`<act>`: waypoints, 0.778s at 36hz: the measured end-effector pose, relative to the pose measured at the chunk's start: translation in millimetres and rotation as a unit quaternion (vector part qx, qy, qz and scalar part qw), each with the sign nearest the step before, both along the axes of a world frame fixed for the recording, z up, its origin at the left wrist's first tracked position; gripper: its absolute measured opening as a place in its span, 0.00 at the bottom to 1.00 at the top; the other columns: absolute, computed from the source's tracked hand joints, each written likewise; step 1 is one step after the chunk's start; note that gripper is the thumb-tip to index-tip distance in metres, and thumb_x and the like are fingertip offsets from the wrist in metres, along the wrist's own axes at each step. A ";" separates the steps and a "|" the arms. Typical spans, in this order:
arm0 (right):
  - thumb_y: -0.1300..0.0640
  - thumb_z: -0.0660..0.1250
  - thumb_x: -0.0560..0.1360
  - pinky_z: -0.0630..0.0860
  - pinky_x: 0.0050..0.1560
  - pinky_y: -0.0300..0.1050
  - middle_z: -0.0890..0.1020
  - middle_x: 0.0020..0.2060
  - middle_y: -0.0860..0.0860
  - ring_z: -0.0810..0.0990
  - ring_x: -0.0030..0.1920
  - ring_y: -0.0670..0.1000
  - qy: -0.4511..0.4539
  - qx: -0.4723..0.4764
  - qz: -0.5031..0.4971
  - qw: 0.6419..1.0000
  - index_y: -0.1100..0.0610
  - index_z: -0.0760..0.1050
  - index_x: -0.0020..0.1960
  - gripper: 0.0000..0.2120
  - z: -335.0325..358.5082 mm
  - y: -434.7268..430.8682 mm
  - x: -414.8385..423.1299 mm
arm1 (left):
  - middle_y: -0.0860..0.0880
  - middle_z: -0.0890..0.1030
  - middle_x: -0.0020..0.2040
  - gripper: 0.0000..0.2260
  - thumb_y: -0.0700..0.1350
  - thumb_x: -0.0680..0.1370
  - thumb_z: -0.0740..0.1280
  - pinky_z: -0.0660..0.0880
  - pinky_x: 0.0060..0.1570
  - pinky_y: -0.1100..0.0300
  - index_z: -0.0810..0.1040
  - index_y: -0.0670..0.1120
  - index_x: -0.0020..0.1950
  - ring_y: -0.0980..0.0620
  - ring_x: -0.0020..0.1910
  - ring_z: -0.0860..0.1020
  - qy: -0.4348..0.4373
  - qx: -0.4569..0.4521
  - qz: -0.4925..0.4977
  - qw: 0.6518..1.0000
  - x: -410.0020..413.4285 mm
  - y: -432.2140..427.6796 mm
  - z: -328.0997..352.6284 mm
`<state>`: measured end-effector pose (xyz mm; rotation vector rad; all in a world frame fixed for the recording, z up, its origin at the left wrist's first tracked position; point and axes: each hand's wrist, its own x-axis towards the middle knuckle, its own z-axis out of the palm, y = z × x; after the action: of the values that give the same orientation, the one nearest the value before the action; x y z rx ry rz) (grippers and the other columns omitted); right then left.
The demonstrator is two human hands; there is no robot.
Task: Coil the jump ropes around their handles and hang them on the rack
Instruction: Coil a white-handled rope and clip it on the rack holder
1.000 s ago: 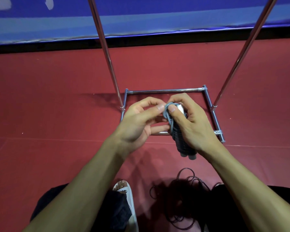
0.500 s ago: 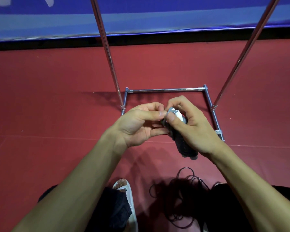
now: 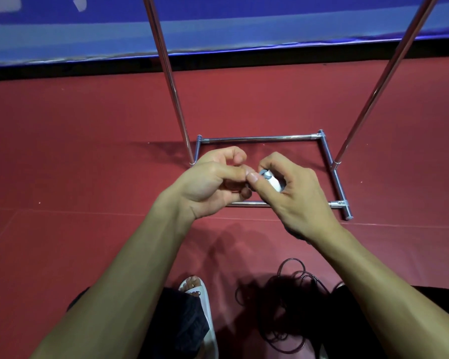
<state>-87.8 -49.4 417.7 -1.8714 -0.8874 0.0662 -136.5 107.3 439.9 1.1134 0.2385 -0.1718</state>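
My right hand (image 3: 294, 196) grips a jump rope bundle; only its white handle top (image 3: 273, 183) with a bit of grey rope shows between thumb and fingers, the dark handles are hidden behind the hand. My left hand (image 3: 213, 183) has curled fingers, its thumb and fingertips meeting my right thumb at the handle top; what it pinches is too small to tell. Both hands hover above the base of a chrome rack (image 3: 262, 138), whose two uprights (image 3: 166, 68) rise out of frame. A dark loose jump rope (image 3: 293, 301) lies tangled on the floor between my legs.
The floor is a red mat (image 3: 62, 164), bounded at the back by a blue padded wall (image 3: 218, 27). My left foot in a white sandal (image 3: 197, 294) is beside the loose rope. The rack's right base bar (image 3: 337, 177) runs toward me.
My hands have turned the bundle, so the dark handles that hung below my right hand are now hidden. My left fingers have curled more tightly at the handle top.
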 end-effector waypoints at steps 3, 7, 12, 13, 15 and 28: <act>0.44 0.66 0.74 0.61 0.29 0.38 0.72 0.26 0.45 0.66 0.29 0.50 -0.034 -0.041 -0.013 0.998 0.47 0.68 0.41 0.10 -5.1 -0.6 3.7 | 0.49 0.73 0.29 0.16 0.30 0.71 0.67 0.74 0.33 0.62 0.63 0.47 0.38 0.55 0.28 0.67 0.013 -0.004 0.016 1.000 1.7 0.7 2.8; 0.41 0.60 0.71 0.61 0.29 0.37 0.72 0.27 0.42 0.66 0.29 0.49 -0.043 -0.044 -0.026 0.998 0.47 0.66 0.42 0.10 -9.3 -0.8 6.5 | 0.44 0.71 0.35 0.16 0.31 0.73 0.67 0.75 0.33 0.60 0.64 0.48 0.37 0.51 0.32 0.67 0.012 0.006 0.044 0.999 5.4 -1.6 2.8; 0.43 0.64 0.71 0.67 0.30 0.49 0.70 0.27 0.50 0.66 0.30 0.54 -0.046 -0.060 -0.026 0.997 0.53 0.73 0.40 0.12 -11.8 2.0 4.7 | 0.50 0.70 0.27 0.18 0.28 0.76 0.62 0.74 0.31 0.62 0.61 0.48 0.37 0.55 0.26 0.68 0.015 0.054 0.074 0.996 6.6 -5.4 2.8; 0.44 0.65 0.72 0.67 0.30 0.49 0.70 0.27 0.50 0.66 0.31 0.53 -0.042 -0.065 -0.023 0.997 0.53 0.73 0.40 0.13 -12.4 2.2 4.1 | 0.51 0.69 0.26 0.18 0.28 0.76 0.62 0.73 0.31 0.62 0.60 0.48 0.36 0.55 0.26 0.68 0.016 0.063 0.072 0.995 6.6 -5.8 2.6; 0.47 0.67 0.74 0.65 0.30 0.45 0.70 0.26 0.50 0.66 0.31 0.53 -0.028 -0.064 -0.006 0.998 0.53 0.71 0.39 0.12 -11.2 2.7 2.1 | 0.52 0.69 0.26 0.18 0.28 0.76 0.61 0.72 0.30 0.63 0.60 0.48 0.36 0.55 0.26 0.67 0.009 0.084 0.076 0.993 6.5 -5.4 3.4; 0.36 0.55 0.71 0.71 0.33 0.54 0.73 0.27 0.53 0.70 0.32 0.57 0.022 -0.087 -0.036 0.995 0.54 0.72 0.38 0.21 -21.1 5.7 0.2 | 0.53 0.68 0.25 0.19 0.26 0.76 0.61 0.72 0.31 0.63 0.60 0.47 0.36 0.55 0.25 0.69 -0.039 0.182 0.060 0.981 6.6 -9.5 5.1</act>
<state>-87.5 -43.7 396.6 -2.0549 -0.8060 0.1438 -129.9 97.8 445.0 1.4618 0.2738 0.0256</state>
